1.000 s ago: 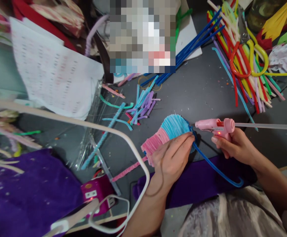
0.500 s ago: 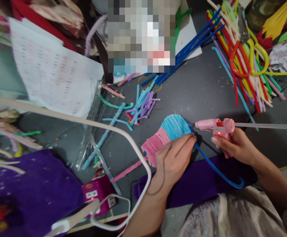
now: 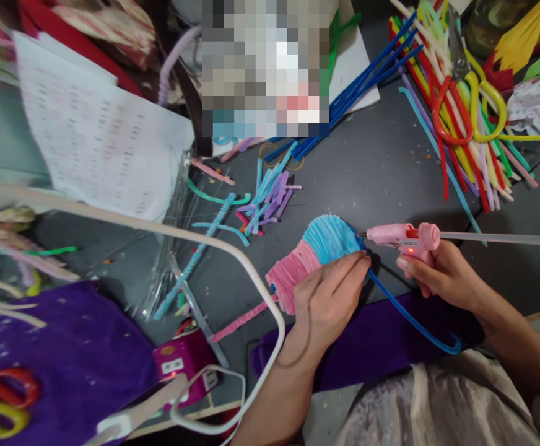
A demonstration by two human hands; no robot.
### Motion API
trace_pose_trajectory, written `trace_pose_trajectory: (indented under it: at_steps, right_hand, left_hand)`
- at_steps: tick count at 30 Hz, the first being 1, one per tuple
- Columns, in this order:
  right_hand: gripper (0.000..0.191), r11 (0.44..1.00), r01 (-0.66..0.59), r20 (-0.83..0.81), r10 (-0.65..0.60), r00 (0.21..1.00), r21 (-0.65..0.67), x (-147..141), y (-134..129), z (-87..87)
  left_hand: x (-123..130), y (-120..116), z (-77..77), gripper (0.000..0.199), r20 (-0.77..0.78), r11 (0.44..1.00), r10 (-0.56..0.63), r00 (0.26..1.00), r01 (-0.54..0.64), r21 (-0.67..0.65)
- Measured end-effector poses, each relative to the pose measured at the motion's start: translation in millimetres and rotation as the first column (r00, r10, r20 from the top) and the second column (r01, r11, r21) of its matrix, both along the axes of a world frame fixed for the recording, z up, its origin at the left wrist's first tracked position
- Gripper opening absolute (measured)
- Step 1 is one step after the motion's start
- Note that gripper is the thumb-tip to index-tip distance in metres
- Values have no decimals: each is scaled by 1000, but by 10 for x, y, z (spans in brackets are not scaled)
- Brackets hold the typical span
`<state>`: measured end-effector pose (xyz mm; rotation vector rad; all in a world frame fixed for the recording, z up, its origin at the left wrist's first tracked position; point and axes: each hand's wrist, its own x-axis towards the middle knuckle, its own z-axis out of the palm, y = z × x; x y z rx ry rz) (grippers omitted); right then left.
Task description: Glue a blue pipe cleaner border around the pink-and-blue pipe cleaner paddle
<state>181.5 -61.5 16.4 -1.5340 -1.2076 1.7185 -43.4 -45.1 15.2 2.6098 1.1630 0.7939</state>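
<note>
My left hand (image 3: pixel 332 297) is closed on a pipe-cleaner craft piece (image 3: pixel 328 238), its fingertips pressed along the right edge. Rows of light blue fill the piece's upper part and pink rows its lower left, with dark blue along the right rim. From that rim a long blue pipe cleaner (image 3: pixel 409 319) curves down to the right. Wrapped round the grip of a pink hot glue gun (image 3: pixel 391 234) is my right hand (image 3: pixel 446 275). The gun's nozzle meets the dark blue rim, and a clear glue stick (image 3: pixel 506 237) sticks out behind. A pink twisted stem (image 3: pixel 244 317) extends from the piece's lower left.
A white cable (image 3: pixel 195 232) arches across the left and past my left wrist. Cut pipe-cleaner bits (image 3: pixel 277 195) lie behind the piece. Scissors (image 3: pixel 472 124) rest on coloured pipe cleaners at right. A purple power socket (image 3: pixel 189 362) and red-and-yellow scissors (image 3: pixel 7 399) are lower left.
Both hands and the glue gun hold nearly the same place. At lower left, a blurred red shape has given way to red-and-yellow scissors on the purple cloth.
</note>
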Motion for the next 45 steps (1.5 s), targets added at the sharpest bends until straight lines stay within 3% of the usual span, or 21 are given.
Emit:
trace_pose_trajectory:
  at_steps: [10,38,45]
  right_hand:
    - [34,1000,-28,-20,28,999,7,36,-13,-11]
    - [26,997,-61,30,60,998,46,46,-28,-19]
    - [34,996,-61,30,59,998,60,68,-58,-53]
  left_hand:
    - [-3,-28,9,16,-30,1000,12,999,-12,-15]
    - [-24,-34,-17,17,-84,998,-16,996,11,-63]
    - [2,-29,-9,16,-65,998,-27,998,23,-62]
